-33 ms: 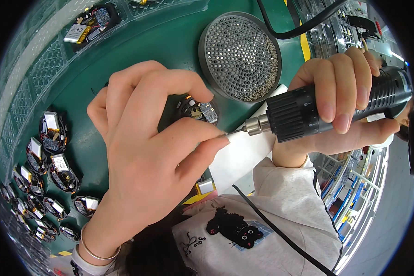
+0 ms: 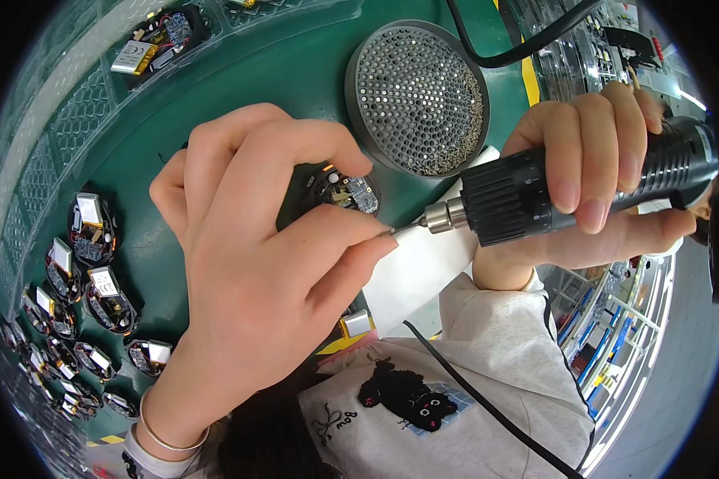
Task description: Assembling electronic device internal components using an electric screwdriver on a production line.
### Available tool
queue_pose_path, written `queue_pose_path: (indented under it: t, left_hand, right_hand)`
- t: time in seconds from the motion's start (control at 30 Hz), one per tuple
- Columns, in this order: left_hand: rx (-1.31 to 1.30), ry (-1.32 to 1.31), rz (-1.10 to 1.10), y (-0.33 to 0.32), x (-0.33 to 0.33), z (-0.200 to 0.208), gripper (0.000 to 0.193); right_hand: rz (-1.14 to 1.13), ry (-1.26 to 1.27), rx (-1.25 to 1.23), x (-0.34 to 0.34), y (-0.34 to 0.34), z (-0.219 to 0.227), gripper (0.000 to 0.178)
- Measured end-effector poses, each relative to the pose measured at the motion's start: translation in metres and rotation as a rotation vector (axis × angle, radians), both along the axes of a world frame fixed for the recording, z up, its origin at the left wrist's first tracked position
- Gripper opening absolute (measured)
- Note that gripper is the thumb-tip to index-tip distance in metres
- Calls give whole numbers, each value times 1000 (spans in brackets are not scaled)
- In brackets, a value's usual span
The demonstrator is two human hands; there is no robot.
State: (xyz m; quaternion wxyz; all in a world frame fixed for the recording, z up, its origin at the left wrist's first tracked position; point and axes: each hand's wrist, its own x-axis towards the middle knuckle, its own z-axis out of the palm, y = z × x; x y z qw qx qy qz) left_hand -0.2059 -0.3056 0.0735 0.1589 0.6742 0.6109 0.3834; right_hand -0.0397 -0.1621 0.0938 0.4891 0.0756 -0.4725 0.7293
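My right hand [image 2: 591,160] is wrapped around a black electric screwdriver [image 2: 511,195], held nearly level and pointing left. Thumb and forefinger of my left hand [image 2: 256,231] pinch the tip of its thin screwdriver bit [image 2: 415,227]. Whether a small screw sits at that tip is hidden by the fingers. Behind the left hand's curved fingers lies a round black device housing [image 2: 343,191] with a circuit board inside, partly covered by the hand. A round grey screw tray [image 2: 419,96], its holes filled with small screws, stands just beyond on the green mat [image 2: 295,72].
Several open black housings [image 2: 96,227] with boards and silver batteries lie at the left. A clear plastic tray [image 2: 96,112] curves along the far left, holding another housing [image 2: 164,44]. White paper [image 2: 423,271] lies under the screwdriver. A black cable [image 2: 527,48] crosses the far right.
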Motion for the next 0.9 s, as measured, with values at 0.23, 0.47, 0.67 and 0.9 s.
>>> queue_pose_path:
  t: [0.23, 0.47, 0.67, 0.9]
  left_hand:
    - [32, 43, 12, 0, 1, -4, 17]
    - [27, 30, -36, 0, 1, -4, 15]
    - [46, 22, -34, 0, 7, -8, 14]
    - [48, 25, -67, 1, 7, -12, 17]
  right_hand:
    - [35, -48, 63, 4, 2, 1, 53]
    - [92, -195, -22, 22, 10, 8, 51]
    - [148, -256, 16, 22, 13, 14, 56]
    - [100, -144, 100, 14, 6, 5, 57]
